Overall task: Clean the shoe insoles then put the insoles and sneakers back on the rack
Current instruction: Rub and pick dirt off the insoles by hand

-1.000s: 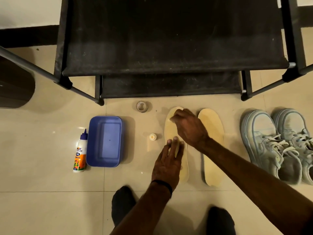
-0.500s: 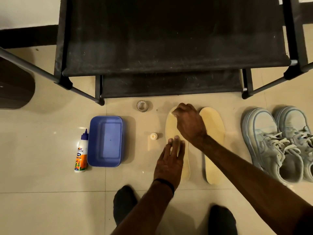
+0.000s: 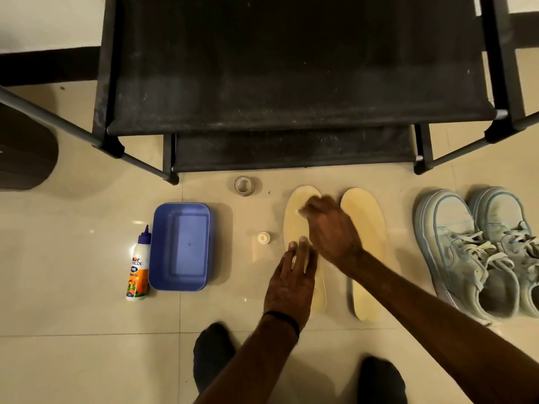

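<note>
A black shoe rack (image 3: 291,68) with fabric shelves fills the top of the view, standing on a beige tiled floor (image 3: 73,360). Its shelves hold nothing visible.

To the right, on the floor, a pair of pale blue-grey sneakers (image 3: 478,252) sits side by side with toes toward the rack, laces loose.

Left of the sneakers, two yellowish insoles lie flat and parallel on the tiles, just apart from each other. The right insole (image 3: 369,228) lies untouched. The left insole (image 3: 296,228) is under both hands.

The left hand (image 3: 291,284) presses flat on the lower half of the left insole, fingers straight and together, a dark band at the wrist. The right hand (image 3: 331,225) reaches across to the toe end of the same insole, fingers curled downward; it is motion-blurred, a small pale thing shows at the fingertips, and I cannot tell what it pinches.

Further left sits a blue rectangular plastic tub (image 3: 180,246), and beside it a white glue bottle (image 3: 138,266) with a blue nozzle and orange label, lying on the floor.

Near the rack's foot lies a small tape roll (image 3: 243,185). Between tub and insole stands a tiny white cap (image 3: 263,238).

Two dark-socked feet (image 3: 214,351) show at the bottom.
</note>
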